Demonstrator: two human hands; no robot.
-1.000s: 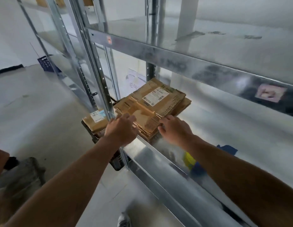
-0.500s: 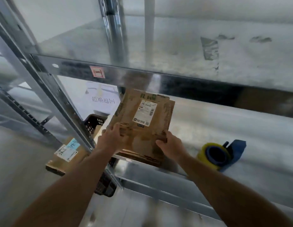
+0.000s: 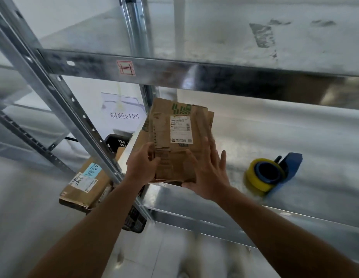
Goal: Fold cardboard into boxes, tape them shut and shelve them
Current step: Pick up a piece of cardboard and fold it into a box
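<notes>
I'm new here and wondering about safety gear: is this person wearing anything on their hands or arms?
No. The left hand and right hand are bare: no gloves, and no rings show. The left forearm and right forearm are uncovered down to the picture's lower edge, with no sleeve, watch or bracelet in view.

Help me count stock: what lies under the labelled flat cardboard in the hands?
More flattened cardboard peeks out at its left and right edges, resting on the metal shelf. The labelled cardboard covers the rest, so the number of sheets cannot be told.
</notes>
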